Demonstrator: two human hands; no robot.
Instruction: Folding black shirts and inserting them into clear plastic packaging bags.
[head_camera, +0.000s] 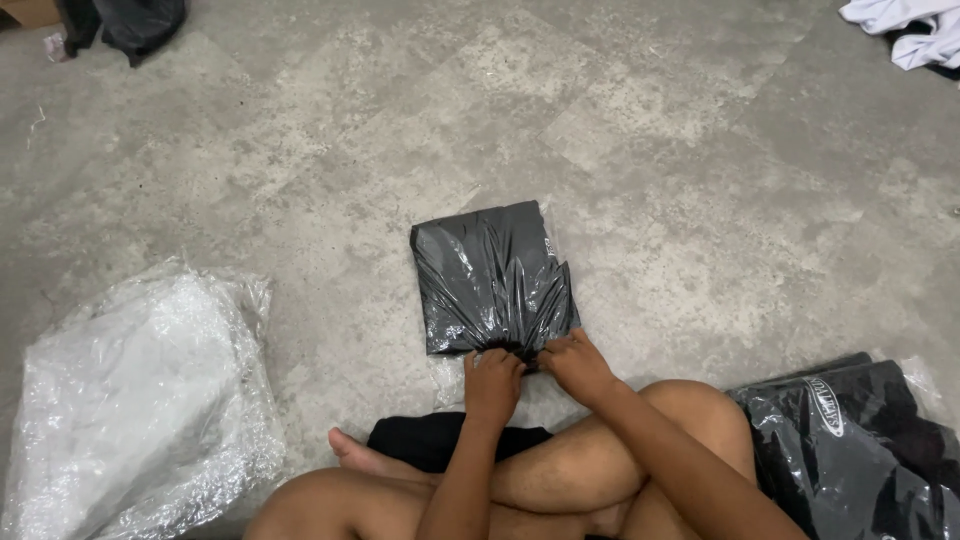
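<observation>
Person sits cross-legged on a grey concrete floor (300, 150), both hands out front at the near edge of a black bagged garment (492, 278). The packet is a flat dark square sealed in clear shiny plastic, lying flat on the floor just beyond the fingertips, slightly rotated. Its near edge is bunched into a gather right where the fingers meet.

Left hand (492, 383): fingers curled tight, knuckles up, pinching the loose plastic at the near edge of the packet. Closed grip on the film. Right hand (576, 364): same, fingers curled down and clamped on the plastic gather, touching the left hand's fingertips or just beside them. Exactly how much film each hand holds is hidden under the knuckles. A bit of clear plastic flap sticks out below the left fingers, toward the knees.

Under the wrists, near side of the fingers: a black folded cloth (440, 440) lying against the bare legs. Well to the left of the left fingers: a big heap of clear plastic bags (140, 400). Right of the right hand, past the knee: a stack of more black bagged garments (860, 450), glossy wrap. Far beyond the fingers, top right corner: white cloth (905, 25). Top left corner: a dark bag (130, 25).
</observation>
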